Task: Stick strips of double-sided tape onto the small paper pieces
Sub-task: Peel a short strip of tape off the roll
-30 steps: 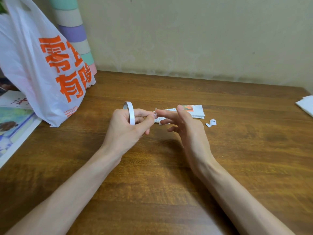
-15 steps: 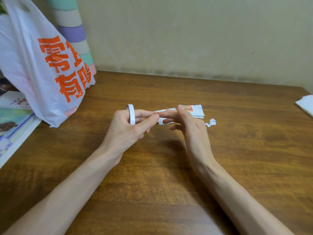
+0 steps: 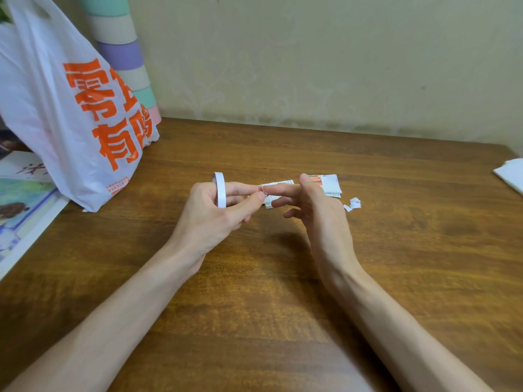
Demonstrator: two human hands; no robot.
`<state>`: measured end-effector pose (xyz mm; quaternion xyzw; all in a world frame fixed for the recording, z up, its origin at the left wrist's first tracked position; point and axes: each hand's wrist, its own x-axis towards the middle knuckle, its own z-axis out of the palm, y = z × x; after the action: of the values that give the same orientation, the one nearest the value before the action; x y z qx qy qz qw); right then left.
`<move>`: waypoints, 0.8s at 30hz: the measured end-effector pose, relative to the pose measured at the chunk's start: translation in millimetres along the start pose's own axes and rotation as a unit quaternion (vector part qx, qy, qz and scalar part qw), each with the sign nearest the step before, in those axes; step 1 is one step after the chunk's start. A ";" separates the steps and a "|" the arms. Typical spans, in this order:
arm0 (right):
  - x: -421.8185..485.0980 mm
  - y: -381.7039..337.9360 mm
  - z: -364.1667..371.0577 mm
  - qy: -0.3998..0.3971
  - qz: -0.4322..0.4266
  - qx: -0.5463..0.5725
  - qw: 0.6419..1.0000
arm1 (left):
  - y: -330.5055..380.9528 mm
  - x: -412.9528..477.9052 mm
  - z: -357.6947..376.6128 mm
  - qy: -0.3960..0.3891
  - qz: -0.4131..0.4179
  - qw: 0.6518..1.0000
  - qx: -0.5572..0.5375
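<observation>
A thin white roll of double-sided tape (image 3: pixel 220 190) hangs round the fingers of my left hand (image 3: pixel 215 219), which holds it above the middle of the wooden table (image 3: pixel 254 306). My left thumb and forefinger pinch the tape's free end. My right hand (image 3: pixel 314 213) meets them with its forefinger tip at that end, the other fingers spread and relaxed. Behind the hands lie printed small paper pieces (image 3: pixel 329 185) in a flat pile, partly hidden by my right fingers. A few tiny white paper scraps (image 3: pixel 353 203) lie just right of the pile.
A white plastic bag with orange characters (image 3: pixel 73 114) stands at the back left, with a pastel-striped column (image 3: pixel 124 58) behind it. Picture sheets (image 3: pixel 22 205) lie at the left edge. White paper (image 3: pixel 512 174) sits at the far right edge. A wall closes the back.
The hands have stayed almost in place. My right forefinger tip and left thumb have shifted slightly at the tape's free end.
</observation>
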<state>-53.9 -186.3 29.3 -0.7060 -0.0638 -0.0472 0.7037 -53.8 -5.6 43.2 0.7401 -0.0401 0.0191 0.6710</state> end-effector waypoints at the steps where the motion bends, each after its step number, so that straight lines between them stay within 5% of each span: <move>1: 0.2 0.7 0.1 -0.001 -0.001 0.001 1.000 | 0.0 -0.1 -0.4 0.001 0.000 1.000 0.002; 24: -5.4 -2.0 5.3 0.001 -0.034 -0.044 0.998 | -0.9 0.7 0.5 0.020 -0.027 0.996 0.084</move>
<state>-59.7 -181.2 30.4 -0.7339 -0.0848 -0.0750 0.6697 -53.1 -6.0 42.3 0.7944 -0.0047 0.0193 0.6070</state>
